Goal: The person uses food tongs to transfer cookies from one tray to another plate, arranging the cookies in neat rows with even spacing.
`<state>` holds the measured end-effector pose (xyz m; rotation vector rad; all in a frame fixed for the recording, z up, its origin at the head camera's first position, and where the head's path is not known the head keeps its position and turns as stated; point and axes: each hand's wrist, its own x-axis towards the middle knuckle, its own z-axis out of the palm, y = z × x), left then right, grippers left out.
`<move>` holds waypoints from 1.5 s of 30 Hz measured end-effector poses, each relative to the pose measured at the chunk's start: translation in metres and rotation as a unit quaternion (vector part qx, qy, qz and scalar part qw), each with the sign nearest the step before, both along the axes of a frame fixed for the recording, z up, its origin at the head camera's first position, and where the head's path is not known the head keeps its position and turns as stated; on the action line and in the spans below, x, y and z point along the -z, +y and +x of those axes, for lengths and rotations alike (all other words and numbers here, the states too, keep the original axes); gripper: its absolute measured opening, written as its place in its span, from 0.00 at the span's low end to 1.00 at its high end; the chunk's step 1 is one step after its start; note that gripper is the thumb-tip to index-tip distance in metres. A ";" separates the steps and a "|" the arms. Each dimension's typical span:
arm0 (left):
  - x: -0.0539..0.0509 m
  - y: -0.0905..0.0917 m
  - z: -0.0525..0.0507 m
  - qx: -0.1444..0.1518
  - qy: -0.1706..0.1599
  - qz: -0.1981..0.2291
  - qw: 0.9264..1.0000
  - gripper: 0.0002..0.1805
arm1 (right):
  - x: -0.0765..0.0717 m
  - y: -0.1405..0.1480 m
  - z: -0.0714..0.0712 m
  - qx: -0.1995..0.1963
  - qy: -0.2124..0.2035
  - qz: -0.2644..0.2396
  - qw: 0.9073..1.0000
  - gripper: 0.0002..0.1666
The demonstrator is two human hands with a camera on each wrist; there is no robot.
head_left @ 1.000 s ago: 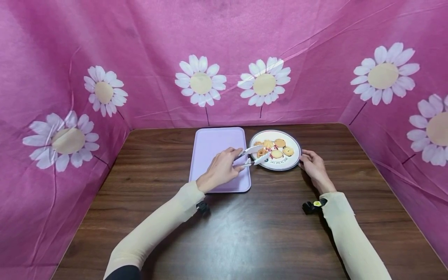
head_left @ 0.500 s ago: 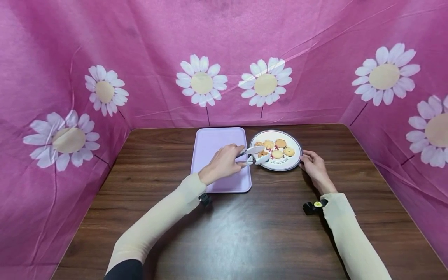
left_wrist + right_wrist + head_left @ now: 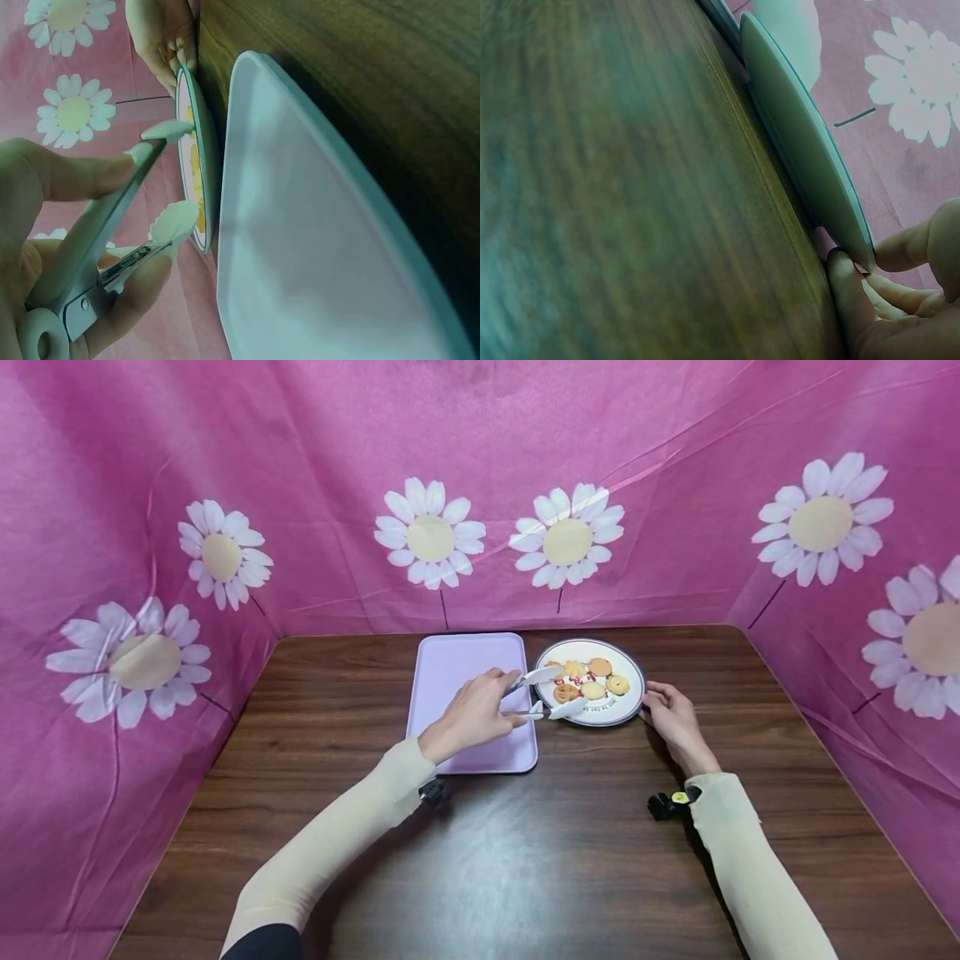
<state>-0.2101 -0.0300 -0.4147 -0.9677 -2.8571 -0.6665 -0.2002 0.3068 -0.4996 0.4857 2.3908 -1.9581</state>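
My left hand (image 3: 474,714) grips a pair of tongs (image 3: 94,251) with white tips, thumb on one arm and fingers on the other. The tong tips are spread apart over the left part of a white oval plate (image 3: 553,653), with nothing between them. Several cookies (image 3: 592,691) lie on that plate, among them a pretzel-shaped one (image 3: 566,693) close to the tips. At the plate's right rim, my right hand (image 3: 675,720) pinches the edge between thumb and fingers, as the right wrist view shows. Under my left hand lies a lilac tray (image 3: 468,652).
The tray stands just left of the plate on a dark wooden table (image 3: 480,877). A pink cloth (image 3: 495,435) with printed daisies hangs behind the table and along both sides. A small black camera is strapped at each wrist.
The tong tips have spread wider, and the lower tip has shifted toward the front of the plate, showing more of the pretzel-shaped cookie. My right hand stays at the rim.
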 end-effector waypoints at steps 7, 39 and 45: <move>0.000 -0.014 0.008 -0.008 0.008 0.033 0.999 0.35 | 0.001 0.001 -0.001 0.000 -0.005 0.004 1.000 0.32; 0.033 -0.150 -0.022 -0.284 0.051 0.146 0.946 0.46 | 0.001 0.001 0.001 -0.001 0.015 -0.009 1.000 0.32; 0.043 -0.172 -0.026 -0.335 0.029 0.123 0.934 0.44 | 0.001 0.001 0.000 0.001 0.009 -0.005 1.000 0.32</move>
